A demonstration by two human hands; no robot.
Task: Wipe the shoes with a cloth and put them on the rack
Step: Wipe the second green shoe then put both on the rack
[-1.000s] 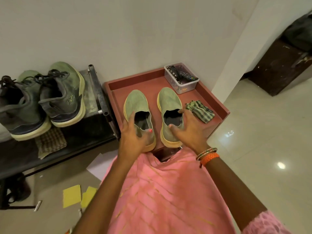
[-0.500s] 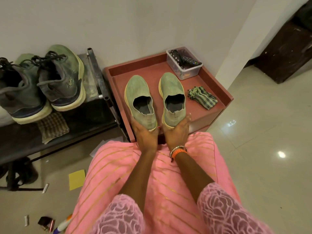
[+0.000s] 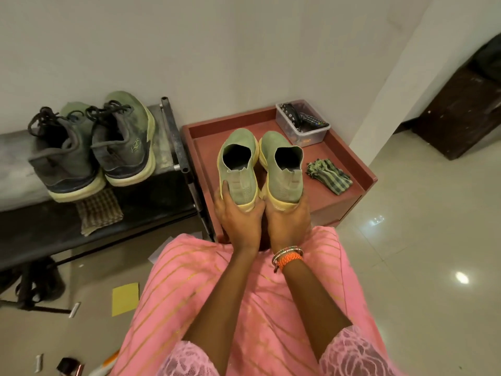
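Two green slip-on shoes with yellow soles are held side by side over the red tray table (image 3: 360, 169), heels tipped up toward me. My left hand (image 3: 240, 215) grips the heel of the left slip-on shoe (image 3: 238, 169). My right hand (image 3: 288, 218) grips the heel of the right slip-on shoe (image 3: 283, 164). A folded green checked cloth (image 3: 329, 178) lies on the tray to the right of the shoes. The black metal rack (image 3: 173, 137) stands to the left, and a pair of grey-green laced sneakers (image 3: 92, 147) sits on its top shelf.
A clear plastic box (image 3: 303, 126) with remotes sits at the tray's back right corner. A brown checked cloth (image 3: 97, 213) hangs off the rack's shelf. Yellow paper (image 3: 125, 299) and small items lie on the tiled floor. A dark wooden cabinet (image 3: 458, 109) stands at right.
Both hands slid from the shoe openings to the heels, took hold and tipped the slip-ons up off the tray. The view pulled back from the tray.
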